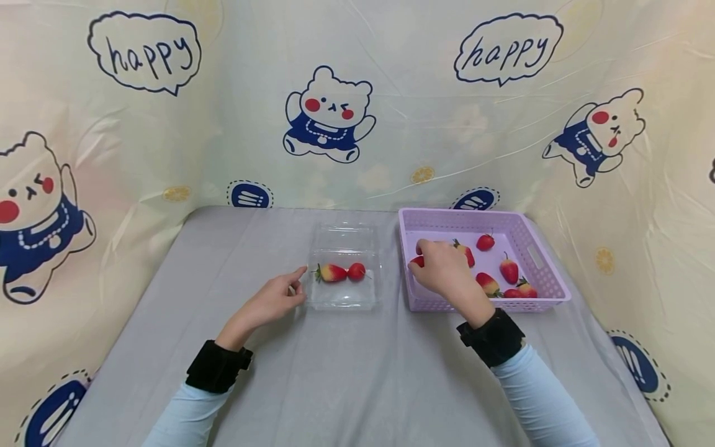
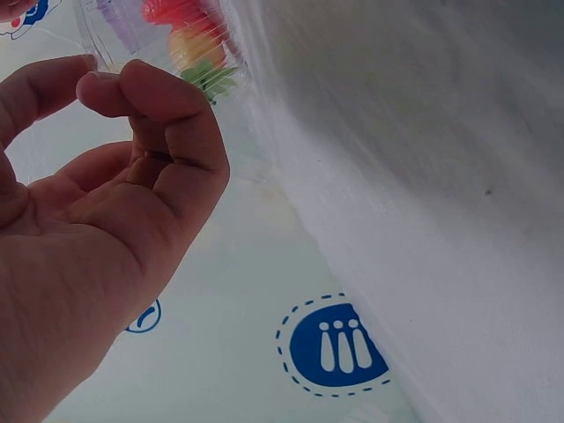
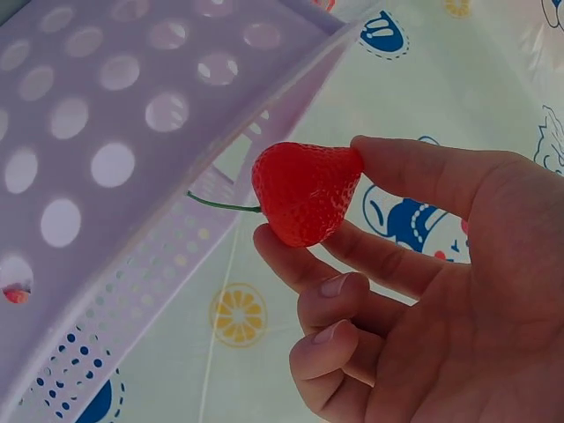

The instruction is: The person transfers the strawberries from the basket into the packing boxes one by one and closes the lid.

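Note:
Above the left side of a lilac perforated basket (image 1: 463, 213), my right hand (image 1: 447, 267) pinches a red strawberry (image 3: 304, 194) with a thin green stem, held between thumb and fingertips. My left hand (image 1: 276, 298) is beside the left edge of a clear plastic clamshell box (image 1: 343, 301), its fingers loosely bent. In the left wrist view the fingertips (image 2: 106, 92) overlap the box's edge; whether they touch it I cannot tell. Inside the box lie a yellow-and-red strawberry (image 1: 333, 273) and a small red strawberry (image 1: 356, 271), end to end. The box's lid (image 1: 345, 236) stands open at the back.
Several more strawberries lie in the basket, among them a red strawberry (image 1: 509, 270) and a yellow-and-red strawberry (image 1: 488, 284). Grey cloth (image 1: 346, 379) covers the table. A printed curtain (image 1: 413, 136) encloses the back and both sides.

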The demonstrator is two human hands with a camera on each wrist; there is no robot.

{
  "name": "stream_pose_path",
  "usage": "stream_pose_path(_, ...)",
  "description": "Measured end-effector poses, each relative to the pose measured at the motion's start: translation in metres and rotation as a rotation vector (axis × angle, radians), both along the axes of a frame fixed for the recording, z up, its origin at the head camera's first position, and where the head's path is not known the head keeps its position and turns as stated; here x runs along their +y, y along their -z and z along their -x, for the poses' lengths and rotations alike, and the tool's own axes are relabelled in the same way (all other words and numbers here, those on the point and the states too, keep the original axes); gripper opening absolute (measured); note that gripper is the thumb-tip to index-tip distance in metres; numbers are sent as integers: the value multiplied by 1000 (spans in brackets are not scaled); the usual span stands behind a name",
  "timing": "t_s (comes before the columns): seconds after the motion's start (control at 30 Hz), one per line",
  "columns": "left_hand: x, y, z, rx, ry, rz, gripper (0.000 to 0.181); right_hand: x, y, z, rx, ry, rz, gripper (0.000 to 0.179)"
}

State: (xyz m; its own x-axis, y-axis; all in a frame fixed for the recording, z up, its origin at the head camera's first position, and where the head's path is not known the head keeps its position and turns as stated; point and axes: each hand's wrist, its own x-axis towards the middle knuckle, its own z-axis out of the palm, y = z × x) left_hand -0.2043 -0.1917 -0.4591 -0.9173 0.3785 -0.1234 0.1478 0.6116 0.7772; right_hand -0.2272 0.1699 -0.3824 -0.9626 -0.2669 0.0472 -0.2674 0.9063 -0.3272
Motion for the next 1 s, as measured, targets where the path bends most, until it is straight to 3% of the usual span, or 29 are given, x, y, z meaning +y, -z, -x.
stream_pose_path(1.0,-1,1,0,-4,-1,-3,68,-27,4,-1,-2,-44,19,41)
